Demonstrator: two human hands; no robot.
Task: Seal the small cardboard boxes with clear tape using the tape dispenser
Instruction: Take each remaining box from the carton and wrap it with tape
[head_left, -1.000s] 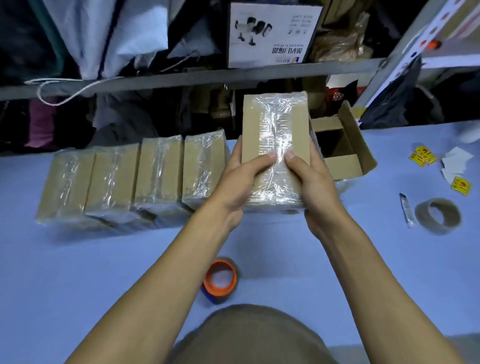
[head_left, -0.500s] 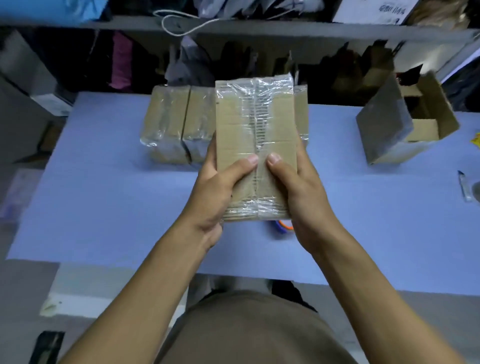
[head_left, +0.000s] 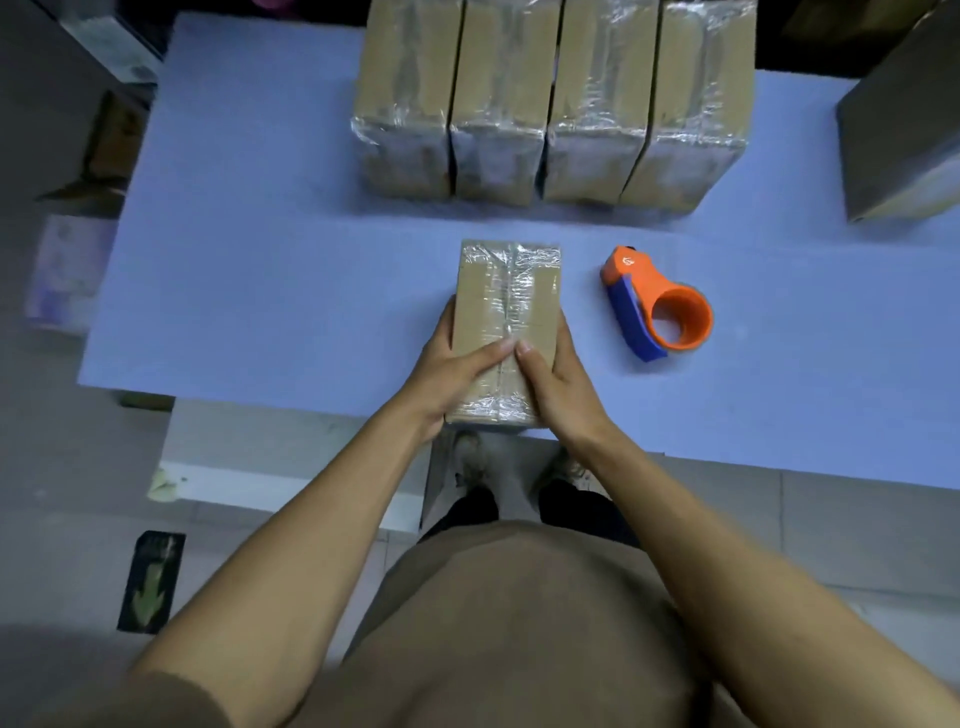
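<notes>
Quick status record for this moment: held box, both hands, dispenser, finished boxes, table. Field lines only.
held box: small brown cardboard box with clear tape along its centre seam, near the table's front edge
left hand: grips the box's left side, thumb on top
right hand: grips the box's right side, thumb on top
dispenser: orange and blue tape dispenser, right of the box, untouched
finished boxes: four tape-wrapped cardboard boxes in a row at the back
table: light blue table

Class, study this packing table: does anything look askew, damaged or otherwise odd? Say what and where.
Nothing stands out. The held box lies taped between the left hand and the right hand, four wrapped boxes stand in a neat row, and the tape dispenser lies beside it.
</notes>
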